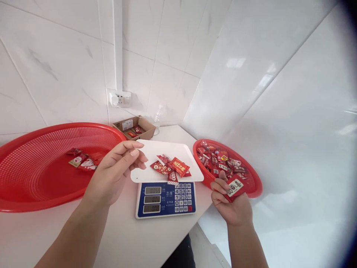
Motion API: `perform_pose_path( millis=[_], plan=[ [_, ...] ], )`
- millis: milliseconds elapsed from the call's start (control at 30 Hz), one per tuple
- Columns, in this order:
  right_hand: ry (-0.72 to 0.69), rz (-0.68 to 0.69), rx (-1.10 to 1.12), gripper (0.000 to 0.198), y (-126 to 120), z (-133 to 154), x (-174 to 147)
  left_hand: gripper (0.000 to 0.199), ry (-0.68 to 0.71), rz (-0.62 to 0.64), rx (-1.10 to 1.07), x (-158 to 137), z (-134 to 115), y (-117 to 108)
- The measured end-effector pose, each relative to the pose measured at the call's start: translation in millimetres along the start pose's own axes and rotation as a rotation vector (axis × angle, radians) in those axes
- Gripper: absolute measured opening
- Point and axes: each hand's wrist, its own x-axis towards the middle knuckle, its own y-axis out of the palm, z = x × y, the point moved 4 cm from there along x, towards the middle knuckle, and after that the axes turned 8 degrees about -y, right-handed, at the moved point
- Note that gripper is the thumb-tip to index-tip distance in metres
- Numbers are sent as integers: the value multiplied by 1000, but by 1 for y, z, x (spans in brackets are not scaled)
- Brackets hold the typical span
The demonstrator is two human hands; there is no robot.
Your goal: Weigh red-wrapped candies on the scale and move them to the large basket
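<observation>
My left hand is at the left edge of the scale's white pan, its fingers loosely bent and apart with nothing seen between them. On the pan lies a small pile of red wrapped candies. Below it shows the blue scale panel with its displays and keys. My right hand grips a red candy packet with a white label, in front of the right red basket. That basket holds many red packets.
A large red perforated basket stands at the left with a few packets inside. Behind the scale are a cardboard box and a clear plastic bottle. A wall socket has a plug in it. Walls bound the table behind and right.
</observation>
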Motion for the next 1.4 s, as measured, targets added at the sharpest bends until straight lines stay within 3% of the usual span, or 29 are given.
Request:
perform_pose_path(
  millis=[133,267,467,600,733,867,1000,1200,1300,1400],
  plan=[
    [-40,-52,-86,19,16,-8,-7,21,-6,9,23,1,3,1],
    [-215,-69,-272,33,38,-17,-19,19,-3,142,157,-2,11,11],
    [-578,89,-802,33,80,-30,-37,23,40,441,640,-23,26,45],
    [-625,239,-870,31,101,-39,-43,16,167,458,923,-28,35,57],
    [-603,245,-901,30,106,-34,-43,20,206,317,845,-20,31,48],
    [-476,335,-949,26,106,-32,-40,24,161,174,757,-12,23,35],
    [-457,301,-964,27,103,-30,-39,29,65,192,708,-12,22,35],
    [-458,347,-961,27,104,-32,-42,17,-134,321,385,-13,34,41],
    [-426,360,-952,26,105,-33,-43,15,-142,347,310,-12,37,41],
    [-377,347,-911,15,102,-36,-40,19,-85,282,320,-9,34,37]
  ],
)
